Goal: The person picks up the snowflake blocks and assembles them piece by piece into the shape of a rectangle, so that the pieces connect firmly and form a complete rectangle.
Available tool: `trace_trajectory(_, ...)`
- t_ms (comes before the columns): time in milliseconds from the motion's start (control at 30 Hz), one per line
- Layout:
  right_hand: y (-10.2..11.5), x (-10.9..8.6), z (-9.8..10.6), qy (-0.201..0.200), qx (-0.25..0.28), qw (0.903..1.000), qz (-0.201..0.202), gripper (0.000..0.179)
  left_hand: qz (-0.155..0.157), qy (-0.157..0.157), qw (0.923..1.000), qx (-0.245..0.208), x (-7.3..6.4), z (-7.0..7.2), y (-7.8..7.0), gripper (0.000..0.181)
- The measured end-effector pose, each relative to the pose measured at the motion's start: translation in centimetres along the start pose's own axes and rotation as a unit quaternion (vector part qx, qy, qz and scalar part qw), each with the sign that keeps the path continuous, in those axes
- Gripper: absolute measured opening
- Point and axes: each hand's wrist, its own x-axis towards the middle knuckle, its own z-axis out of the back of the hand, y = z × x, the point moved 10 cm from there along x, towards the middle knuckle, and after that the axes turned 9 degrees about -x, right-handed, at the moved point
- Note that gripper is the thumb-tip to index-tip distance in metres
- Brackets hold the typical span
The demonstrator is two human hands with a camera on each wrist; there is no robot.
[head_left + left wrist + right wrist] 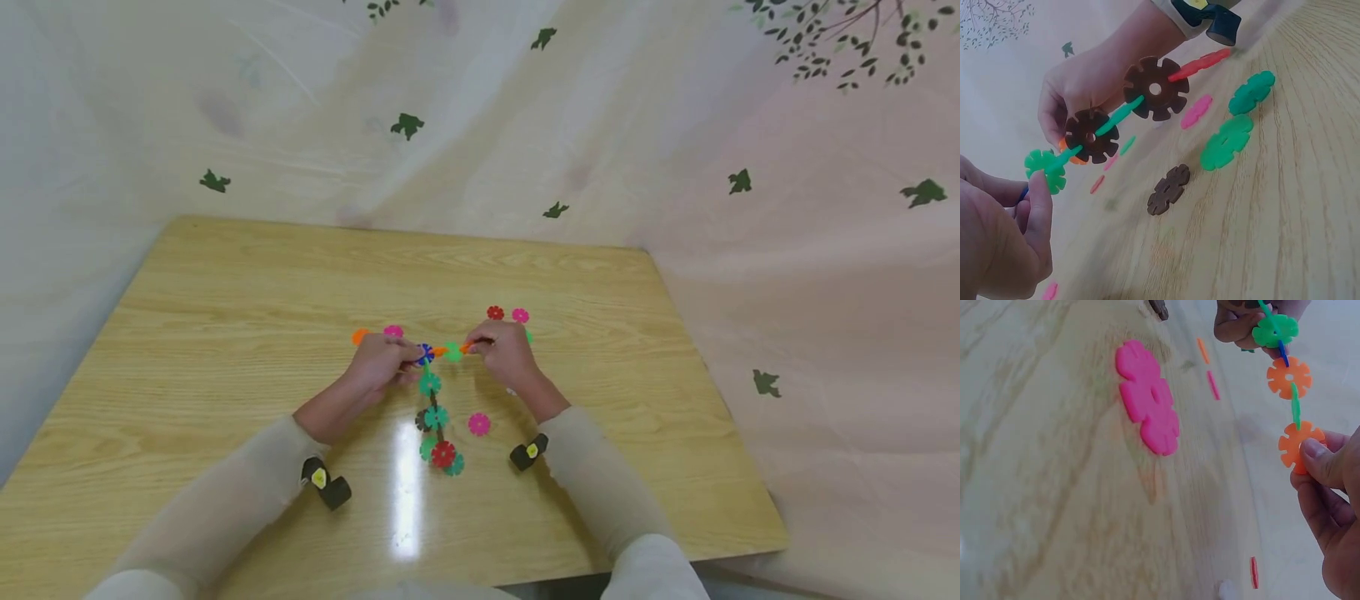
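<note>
A chain of notched, flower-shaped plastic discs is held up between both hands over the table. My left hand pinches it near a blue disc and a green disc. An orange disc at the chain's other end is between the thumb and fingers of my right hand. Another orange disc and a light green disc link the two ends. From the left hand a branch runs toward the person, with brown discs, green ones between, and a red disc at its tip.
Loose discs lie on the wooden table: a pink disc, a brown disc and green discs nearby. Farther back are an orange disc and a red disc. A printed cloth hangs behind the table.
</note>
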Motion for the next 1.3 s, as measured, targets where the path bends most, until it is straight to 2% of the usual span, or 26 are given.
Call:
trace_trajectory(100, 0.2, 0.0, 0.3, -0.019, 0.0, 0.9998, 0.007, 0.015, -0.013, -0.012, 0.9998, 0.004, 0.3, 0.1, -0.2, 0.022)
trace_trajectory(300, 0.1, -0.1, 0.9, -0.053, 0.002, 0.9985, 0.017, 0.012, -0.049, -0.053, 0.9945, 0.076, 0.7, 0.1, -0.7, 0.017)
trace_trajectory(433, 0.1, -0.2, 1.2, -0.066, 0.013, 0.9973, 0.028, 0.013, -0.057, -0.067, 0.9936, 0.072, 0.9, -0.2, -0.6, 0.018)
trace_trajectory(533, 0.3, -0.2, 1.5, -0.079, 0.014, 0.9957, 0.047, 0.014, -0.058, -0.065, 0.9942, 0.063, 1.0, -0.4, -0.5, 0.019)
trace_trajectory(633, 0.4, -0.2, 1.7, -0.078, 0.011, 0.995, 0.061, 0.013, -0.054, -0.063, 0.9938, 0.074, 1.1, -0.4, -0.4, 0.02)
trace_trajectory(767, 0.2, 0.1, 1.6, -0.026, 0.026, 0.9985, 0.041, 0.006, -0.035, -0.06, 0.9956, 0.063, 1.0, -0.1, -0.3, 0.021)
trace_trajectory(867, -0.5, 0.0, 2.0, 0.021, 0.037, 0.9991, -0.006, 0.019, -0.018, -0.056, 0.9974, 0.041, 0.8, 0.2, -0.3, 0.022)
trace_trajectory(933, -1.2, -0.3, 2.4, 0.047, 0.025, 0.9978, -0.039, 0.025, -0.012, -0.051, 0.998, 0.034, 0.7, 0.3, -0.3, 0.022)
trace_trajectory(1000, -1.9, -0.8, 2.7, 0.084, -0.009, 0.9943, -0.066, 0.026, -0.007, -0.049, 0.9987, 0.016, 0.7, 0.4, -0.4, 0.022)
trace_trajectory(1067, -2.7, -1.5, 2.3, 0.138, -0.054, 0.9849, -0.09, 0.025, -0.005, -0.049, 0.9988, -0.004, 0.7, 0.5, -0.4, 0.02)
trace_trajectory(1200, -3.9, -3.7, 0.7, 0.258, -0.147, 0.9497, -0.1, 0.027, -0.007, -0.051, 0.9978, -0.042, 0.8, 0.8, -0.5, 0.014)
trace_trajectory(1233, -4.1, -4.2, 0.4, 0.273, -0.161, 0.9434, -0.097, 0.027, -0.009, -0.051, 0.9976, -0.046, 0.8, 0.8, -0.6, 0.014)
trace_trajectory(1300, -4.2, -4.8, 0.1, 0.284, -0.183, 0.9376, -0.084, 0.027, -0.01, -0.051, 0.9972, -0.053, 0.7, 0.8, -0.7, 0.014)
